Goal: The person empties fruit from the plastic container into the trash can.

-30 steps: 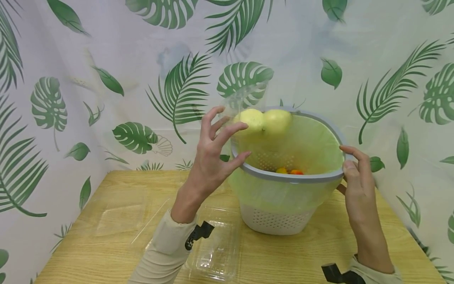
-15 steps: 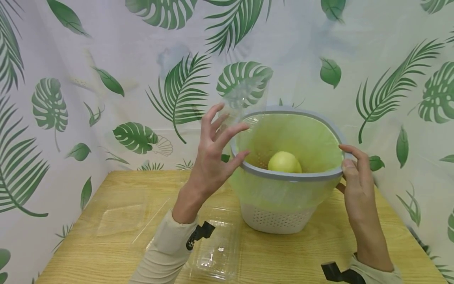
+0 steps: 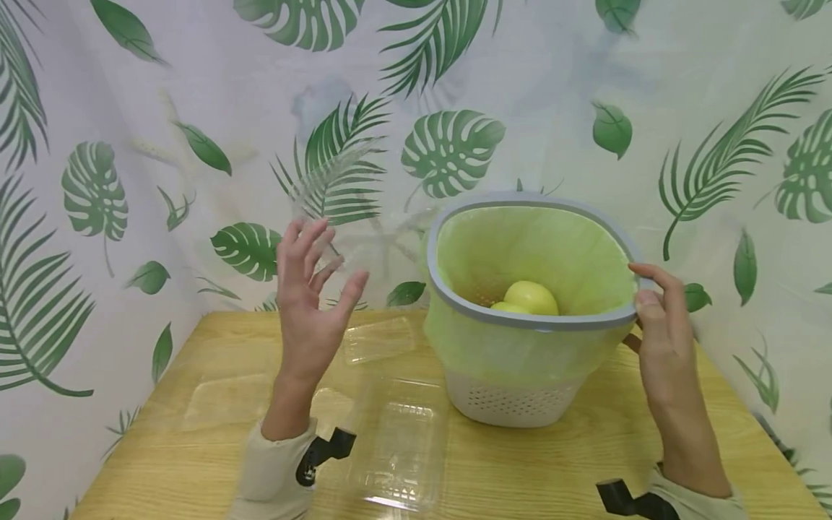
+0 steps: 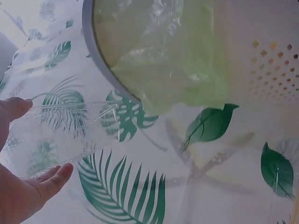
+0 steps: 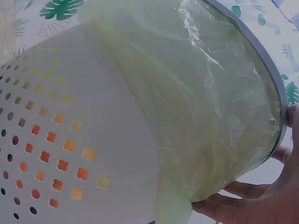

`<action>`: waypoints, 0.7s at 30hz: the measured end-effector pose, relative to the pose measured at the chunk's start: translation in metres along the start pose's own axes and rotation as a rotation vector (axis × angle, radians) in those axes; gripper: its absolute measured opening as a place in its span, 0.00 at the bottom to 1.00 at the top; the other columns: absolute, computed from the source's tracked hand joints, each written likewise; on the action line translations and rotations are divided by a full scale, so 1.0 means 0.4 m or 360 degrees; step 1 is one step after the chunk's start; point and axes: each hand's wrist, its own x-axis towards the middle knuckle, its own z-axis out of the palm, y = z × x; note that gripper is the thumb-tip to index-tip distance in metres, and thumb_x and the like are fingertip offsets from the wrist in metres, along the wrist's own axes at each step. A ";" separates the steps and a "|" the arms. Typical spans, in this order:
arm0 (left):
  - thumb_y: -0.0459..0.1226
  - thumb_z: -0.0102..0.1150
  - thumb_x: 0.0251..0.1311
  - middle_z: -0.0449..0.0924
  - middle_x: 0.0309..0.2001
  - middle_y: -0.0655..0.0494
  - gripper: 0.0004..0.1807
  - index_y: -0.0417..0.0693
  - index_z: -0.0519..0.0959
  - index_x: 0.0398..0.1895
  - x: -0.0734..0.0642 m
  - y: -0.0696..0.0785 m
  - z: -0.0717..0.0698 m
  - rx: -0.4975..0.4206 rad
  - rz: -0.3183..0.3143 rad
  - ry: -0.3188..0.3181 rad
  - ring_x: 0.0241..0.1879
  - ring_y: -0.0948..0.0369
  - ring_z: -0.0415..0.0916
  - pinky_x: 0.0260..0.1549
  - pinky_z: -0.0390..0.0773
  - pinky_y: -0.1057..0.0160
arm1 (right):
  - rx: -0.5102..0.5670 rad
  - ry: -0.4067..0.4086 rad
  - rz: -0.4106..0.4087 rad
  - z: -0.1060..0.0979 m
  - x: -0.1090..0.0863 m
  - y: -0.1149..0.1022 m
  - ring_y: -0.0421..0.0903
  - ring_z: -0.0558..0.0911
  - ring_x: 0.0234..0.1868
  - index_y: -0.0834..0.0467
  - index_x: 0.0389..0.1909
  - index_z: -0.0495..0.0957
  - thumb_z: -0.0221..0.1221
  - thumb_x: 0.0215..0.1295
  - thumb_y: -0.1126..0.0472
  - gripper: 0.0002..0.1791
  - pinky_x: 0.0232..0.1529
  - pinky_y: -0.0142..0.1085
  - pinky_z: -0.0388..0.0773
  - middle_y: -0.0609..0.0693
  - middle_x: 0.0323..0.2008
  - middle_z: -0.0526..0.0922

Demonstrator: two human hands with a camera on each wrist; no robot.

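Note:
A clear plastic container (image 4: 74,130), hard to make out in the head view, is held between the thumb and fingers of my left hand (image 3: 308,310), raised left of the bin. My right hand (image 3: 666,347) grips the grey rim (image 3: 640,289) of a white perforated bin (image 3: 513,397). A thin yellow-green bag (image 3: 520,354) lines the bin and folds over its outside. Two round yellow-green fruits (image 3: 533,296) show inside, one partly behind the other. Through the bin's holes (image 5: 60,163) orange and red colours appear in the right wrist view; what lies lower is hidden.
Several clear plastic containers lie on the wooden table: one (image 3: 406,448) in front of the bin, another (image 3: 380,341) behind it to the left, and one (image 3: 224,401) at the left. A leaf-patterned curtain (image 3: 552,94) stands close behind the table.
Two yellow-green fruits have dropped from the tipped clear container into the bin. My left hand has then moved left and slightly down with the container. My right hand stays on the rim.

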 end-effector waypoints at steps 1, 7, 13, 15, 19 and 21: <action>0.21 0.67 0.59 0.51 0.79 0.49 0.38 0.42 0.65 0.73 -0.007 -0.005 -0.020 -0.0031 -0.0046 0.0036 0.70 0.49 0.68 0.60 0.78 0.50 | -0.0003 0.0001 0.0001 0.000 0.001 -0.001 0.50 0.76 0.55 0.47 0.75 0.63 0.39 0.82 0.52 0.25 0.44 0.26 0.75 0.56 0.48 0.71; 0.22 0.62 0.64 0.53 0.78 0.50 0.38 0.46 0.63 0.76 -0.037 -0.031 -0.135 -0.0193 -0.0252 0.0217 0.69 0.48 0.69 0.59 0.78 0.62 | 0.0046 0.0029 0.0024 0.003 0.001 -0.001 0.49 0.77 0.54 0.48 0.75 0.64 0.40 0.81 0.52 0.25 0.44 0.26 0.76 0.56 0.48 0.74; 0.31 0.64 0.67 0.49 0.80 0.56 0.37 0.58 0.64 0.77 -0.032 -0.063 -0.208 -0.0099 -0.0579 0.0340 0.67 0.46 0.72 0.54 0.80 0.66 | 0.0108 0.0078 0.0035 -0.001 0.000 0.001 0.46 0.77 0.48 0.48 0.74 0.65 0.40 0.81 0.52 0.24 0.43 0.26 0.76 0.54 0.49 0.71; 0.34 0.65 0.68 0.50 0.80 0.57 0.37 0.62 0.64 0.77 -0.039 -0.082 -0.230 -0.0035 -0.0713 0.0353 0.66 0.46 0.72 0.54 0.80 0.67 | 0.0116 0.0078 0.0038 -0.001 -0.002 0.002 0.46 0.77 0.47 0.49 0.74 0.65 0.40 0.81 0.52 0.24 0.43 0.26 0.76 0.54 0.49 0.71; 0.36 0.65 0.69 0.47 0.81 0.53 0.37 0.67 0.63 0.77 -0.056 -0.114 -0.271 -0.0014 -0.0911 0.0345 0.66 0.43 0.71 0.54 0.80 0.66 | 0.0107 0.0064 0.0040 0.001 -0.002 0.002 0.46 0.77 0.46 0.49 0.74 0.65 0.40 0.81 0.52 0.24 0.44 0.27 0.76 0.54 0.42 0.72; 0.35 0.64 0.69 0.44 0.81 0.51 0.38 0.66 0.61 0.78 -0.062 -0.124 -0.283 -0.0048 -0.0951 0.0343 0.66 0.41 0.70 0.53 0.81 0.65 | 0.0117 0.0055 0.0028 0.002 0.000 0.000 0.46 0.78 0.46 0.49 0.74 0.65 0.40 0.81 0.54 0.24 0.44 0.27 0.77 0.54 0.41 0.74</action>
